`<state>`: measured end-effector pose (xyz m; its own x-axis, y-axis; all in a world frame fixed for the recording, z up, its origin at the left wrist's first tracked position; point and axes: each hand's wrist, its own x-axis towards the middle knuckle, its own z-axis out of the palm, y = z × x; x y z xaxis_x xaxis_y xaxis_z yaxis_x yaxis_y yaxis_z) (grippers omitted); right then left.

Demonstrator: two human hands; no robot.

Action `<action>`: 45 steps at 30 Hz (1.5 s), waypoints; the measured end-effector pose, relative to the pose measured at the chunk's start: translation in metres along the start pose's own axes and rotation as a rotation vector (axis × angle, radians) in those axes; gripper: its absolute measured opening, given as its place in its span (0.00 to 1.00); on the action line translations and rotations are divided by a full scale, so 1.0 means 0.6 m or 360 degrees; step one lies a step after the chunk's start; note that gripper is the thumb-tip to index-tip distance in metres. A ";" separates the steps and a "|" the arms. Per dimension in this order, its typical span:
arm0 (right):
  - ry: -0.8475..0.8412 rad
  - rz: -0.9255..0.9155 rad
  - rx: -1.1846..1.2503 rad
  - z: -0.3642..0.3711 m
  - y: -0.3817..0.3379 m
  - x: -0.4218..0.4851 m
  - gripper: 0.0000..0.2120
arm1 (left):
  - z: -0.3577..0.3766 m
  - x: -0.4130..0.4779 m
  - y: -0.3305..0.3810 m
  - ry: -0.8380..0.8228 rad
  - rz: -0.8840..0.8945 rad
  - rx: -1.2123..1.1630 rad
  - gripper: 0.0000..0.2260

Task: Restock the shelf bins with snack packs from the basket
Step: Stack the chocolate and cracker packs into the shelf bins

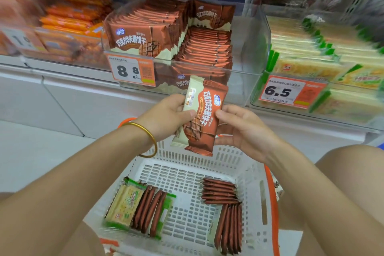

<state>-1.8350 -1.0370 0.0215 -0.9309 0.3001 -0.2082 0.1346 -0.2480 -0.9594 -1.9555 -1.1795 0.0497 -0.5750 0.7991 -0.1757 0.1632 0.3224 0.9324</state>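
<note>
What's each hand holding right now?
Left hand: grips the brown-and-cream chocolate wafer pack.
Right hand: pinches the same pack's other edge.

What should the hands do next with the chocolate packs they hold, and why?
Probably lift the chocolate wafer packs, pinched by the left hand and right hand, into the clear bin with the 8.8 price tag: it holds matching packs, and its right side looks bare.
</note>
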 end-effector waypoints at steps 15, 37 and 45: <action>0.1066 -0.0612 -0.0221 0.025 -0.197 0.131 0.07 | -0.066 0.097 0.104 0.0738 0.0663 0.0614 0.09; 0.1764 -0.0393 -0.1230 -0.090 -0.232 0.425 0.18 | -0.062 0.169 0.032 0.0572 0.1265 0.1825 0.22; 0.1779 -0.0526 -0.1210 -0.086 -0.227 0.443 0.19 | -0.059 0.173 0.030 0.0550 0.1228 0.1774 0.23</action>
<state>-2.0831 -0.8759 0.0872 -0.2423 0.9041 0.3519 0.4492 0.4260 -0.7853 -2.0409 -1.1088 0.0595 -0.1888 0.8462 0.4983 0.9747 0.2234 -0.0101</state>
